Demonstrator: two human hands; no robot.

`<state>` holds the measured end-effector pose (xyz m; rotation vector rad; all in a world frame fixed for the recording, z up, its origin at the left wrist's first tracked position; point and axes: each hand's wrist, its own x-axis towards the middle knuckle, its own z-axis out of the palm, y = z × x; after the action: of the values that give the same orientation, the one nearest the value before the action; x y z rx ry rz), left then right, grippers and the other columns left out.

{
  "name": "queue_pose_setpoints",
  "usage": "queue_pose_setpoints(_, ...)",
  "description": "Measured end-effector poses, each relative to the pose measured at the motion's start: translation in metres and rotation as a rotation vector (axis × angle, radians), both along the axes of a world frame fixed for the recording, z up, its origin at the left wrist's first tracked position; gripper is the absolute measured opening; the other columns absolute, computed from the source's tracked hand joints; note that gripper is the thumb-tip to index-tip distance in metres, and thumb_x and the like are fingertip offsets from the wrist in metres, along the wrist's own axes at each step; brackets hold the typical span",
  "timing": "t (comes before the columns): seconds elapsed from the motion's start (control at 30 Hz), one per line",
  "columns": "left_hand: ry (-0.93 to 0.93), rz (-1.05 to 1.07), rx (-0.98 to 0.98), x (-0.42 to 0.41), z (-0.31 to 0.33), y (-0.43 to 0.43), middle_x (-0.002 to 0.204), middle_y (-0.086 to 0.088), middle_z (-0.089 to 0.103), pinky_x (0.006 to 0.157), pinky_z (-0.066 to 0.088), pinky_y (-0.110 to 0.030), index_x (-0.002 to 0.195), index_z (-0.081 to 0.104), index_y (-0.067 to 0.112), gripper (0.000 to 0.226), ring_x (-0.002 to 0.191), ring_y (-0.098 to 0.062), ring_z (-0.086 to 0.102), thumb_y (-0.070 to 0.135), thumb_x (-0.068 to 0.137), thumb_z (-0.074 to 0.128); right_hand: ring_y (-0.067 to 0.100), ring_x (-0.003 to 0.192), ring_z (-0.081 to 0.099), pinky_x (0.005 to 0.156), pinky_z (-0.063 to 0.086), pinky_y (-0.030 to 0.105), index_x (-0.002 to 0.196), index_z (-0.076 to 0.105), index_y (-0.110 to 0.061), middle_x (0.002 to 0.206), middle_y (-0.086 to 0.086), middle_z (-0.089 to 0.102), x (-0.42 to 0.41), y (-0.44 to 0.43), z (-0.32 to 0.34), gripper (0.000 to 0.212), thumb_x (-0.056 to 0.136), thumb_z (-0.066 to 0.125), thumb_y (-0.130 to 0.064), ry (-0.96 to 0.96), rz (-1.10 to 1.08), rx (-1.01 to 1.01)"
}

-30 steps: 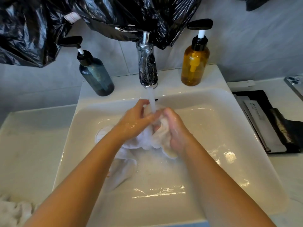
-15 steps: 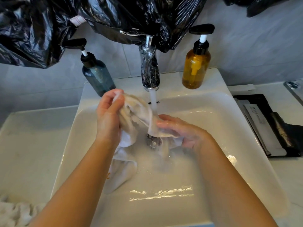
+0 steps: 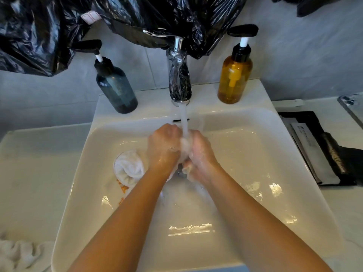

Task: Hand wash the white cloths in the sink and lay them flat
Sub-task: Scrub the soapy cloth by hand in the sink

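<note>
A: Left hand [image 3: 164,147] and right hand [image 3: 198,154] both clamped on white cloth [image 3: 184,146] under the tap stream [image 3: 184,122], inside the sink [image 3: 255,122].

B: Risk: bunched cloth deflects water, splashing onto the counter [image 3: 39,154].

Counter [image 3: 35,163] — sink [image 3: 294,154], 2 bottles [image 3: 115,89], tray [image 3: 306,118].

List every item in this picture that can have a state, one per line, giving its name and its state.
Tap: running, stream falling between the hands.
Left hand: closed on the white cloth.
Right hand: closed on the same cloth, pressed against the left.
White cloth: wet, bunched, part trailing in the sink.
Blue bottle: upright, pump up.
Amber bottle: upright, pump up.
Second cloth: crumpled on the counter.
</note>
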<state>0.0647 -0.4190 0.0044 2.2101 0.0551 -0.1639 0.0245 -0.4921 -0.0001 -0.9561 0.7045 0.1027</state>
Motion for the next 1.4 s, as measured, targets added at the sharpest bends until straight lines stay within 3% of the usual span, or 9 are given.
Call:
queue_pose_setpoints(0.17, -0.205, -0.093, 0.002, -0.028, 0.006, -0.009, 0.071, 0.001, 0.054, 0.063, 0.038, -0.032, 0.074, 0.053, 0.019, 0.022, 0.065, -0.020, 0.050, 0.027, 0.094, 0.052, 0.017, 0.054, 0.059, 0.057, 0.043, 0.027, 0.065, 0.070, -0.019, 0.057, 0.001, 0.058, -0.004, -0.004, -0.003, 0.038, 0.090, 0.055, -0.044, 0.000, -0.062, 0.186)
queue_pose_setpoints(0.27, -0.183, -0.105, 0.037, -0.020, 0.001, -0.012, 0.067, -0.005, 0.055, 0.061, 0.050, -0.037, 0.065, 0.050, 0.023, 0.023, 0.064, -0.023, 0.058, 0.031, 0.087, 0.050, 0.019, 0.076, 0.064, 0.070, 0.050, 0.032, 0.072, 0.074, -0.019, 0.072, 0.002, 0.063, -0.005, 0.003, -0.012, 0.035, 0.097, 0.055, -0.035, -0.065, -0.039, 0.160)
queue_pose_setpoints(0.43, -0.047, -0.059, -0.063, 0.022, 0.013, 0.003, 0.056, -0.006, 0.045, 0.054, 0.033, -0.033, 0.055, 0.049, 0.012, 0.038, 0.057, -0.020, 0.036, 0.014, 0.093, 0.051, 0.018, 0.044, 0.045, 0.044, 0.034, 0.023, 0.066, 0.058, -0.018, 0.056, 0.002, 0.051, -0.001, 0.001, -0.006, 0.029, 0.088, 0.055, -0.036, 0.072, 0.044, -0.008)
queue_pose_setpoints(0.57, -0.366, -0.119, -0.040, -0.034, 0.003, -0.001, 0.059, 0.007, 0.047, 0.053, 0.034, -0.023, 0.061, 0.048, 0.020, 0.030, 0.053, -0.008, 0.042, 0.022, 0.090, 0.054, 0.020, 0.067, 0.067, 0.071, 0.052, 0.031, 0.084, 0.074, -0.014, 0.070, 0.005, 0.068, 0.001, 0.000, -0.012, 0.050, 0.095, 0.049, -0.056, 0.039, -0.075, 0.204)
queue_pose_setpoints(0.67, -0.290, -0.089, 0.129, -0.022, -0.003, -0.006, 0.060, 0.008, 0.049, 0.053, 0.034, -0.026, 0.058, 0.045, 0.021, 0.035, 0.054, -0.012, 0.046, 0.019, 0.091, 0.053, 0.027, 0.080, 0.068, 0.077, 0.052, 0.038, 0.071, 0.075, -0.018, 0.074, 0.006, 0.065, 0.005, 0.007, -0.020, 0.039, 0.094, 0.052, -0.040, 0.017, -0.068, 0.073)
queue_pose_setpoints(0.83, -0.128, 0.014, 0.024, 0.008, 0.001, 0.005, 0.054, 0.007, 0.048, 0.051, 0.035, -0.028, 0.053, 0.046, 0.024, 0.043, 0.052, -0.012, 0.046, 0.024, 0.096, 0.048, 0.026, 0.056, 0.058, 0.055, 0.046, 0.032, 0.072, 0.070, -0.018, 0.065, 0.006, 0.063, 0.005, 0.000, -0.020, 0.026, 0.086, 0.056, -0.036, 0.056, -0.049, -0.070)
queue_pose_setpoints(1.0, -0.204, -0.122, 0.097, -0.031, -0.003, -0.010, 0.059, 0.007, 0.054, 0.057, 0.044, -0.027, 0.063, 0.051, 0.025, 0.033, 0.058, -0.012, 0.057, 0.030, 0.095, 0.051, 0.021, 0.073, 0.065, 0.073, 0.050, 0.034, 0.078, 0.068, -0.015, 0.073, 0.003, 0.067, 0.002, -0.003, -0.020, 0.041, 0.098, 0.049, -0.045, -0.032, -0.077, 0.107)
queue_pose_setpoints(1.17, -0.106, -0.076, -0.018, 0.020, 0.006, 0.004, 0.051, 0.003, 0.038, 0.052, 0.028, -0.030, 0.052, 0.041, 0.019, 0.044, 0.050, -0.017, 0.031, 0.018, 0.095, 0.050, 0.027, 0.067, 0.056, 0.058, 0.042, 0.033, 0.074, 0.068, -0.019, 0.066, 0.005, 0.059, 0.006, 0.005, -0.010, 0.023, 0.084, 0.056, -0.035, 0.027, -0.054, -0.078)
queue_pose_setpoints(1.4, -0.239, -0.080, 0.092, -0.016, -0.009, -0.013, 0.054, 0.000, 0.055, 0.050, 0.043, -0.032, 0.062, 0.058, 0.012, 0.033, 0.053, -0.022, 0.058, 0.033, 0.083, 0.044, 0.018, 0.071, 0.060, 0.067, 0.047, 0.030, 0.075, 0.066, -0.017, 0.070, 0.004, 0.057, 0.007, 0.006, -0.011, 0.035, 0.097, 0.049, -0.038, -0.057, -0.127, 0.248)
